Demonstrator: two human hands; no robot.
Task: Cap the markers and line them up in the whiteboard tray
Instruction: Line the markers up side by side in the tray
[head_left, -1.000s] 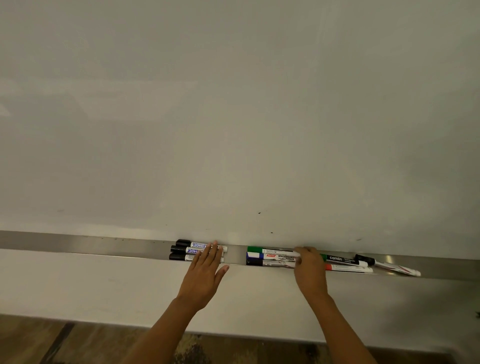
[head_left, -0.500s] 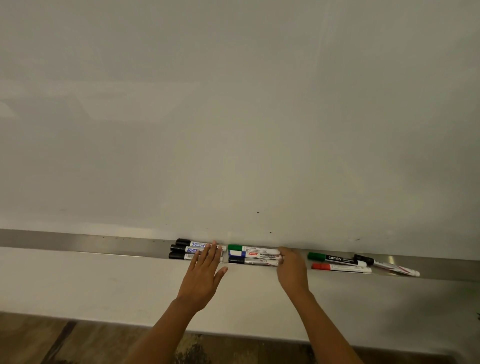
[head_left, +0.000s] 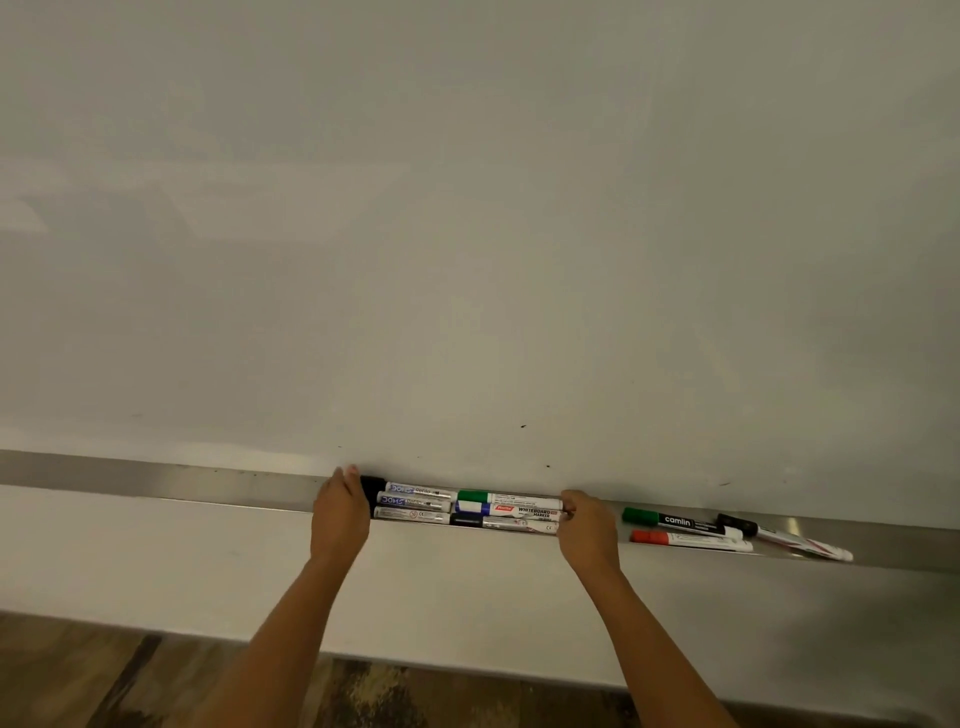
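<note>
Markers (head_left: 467, 512), 6 bunched, seem mid-squaring: left hand (head_left: 340, 514) presses flat, right hand (head_left: 587, 530) curls at their ends, grasp unclear; 3 strays (head_left: 685, 540) probably need gathering next.

the person's left forearm (head_left: 270, 639) and right forearm (head_left: 660, 644) are bare along all their visible length, slender and tapering towards narrow wrists. the left hand (head_left: 340, 514) and right hand (head_left: 587, 530) are bare as well, with slim fingers (head_left: 347, 487), and a short fingernail (head_left: 354, 470) shows at a fingertip of the left hand.
</note>
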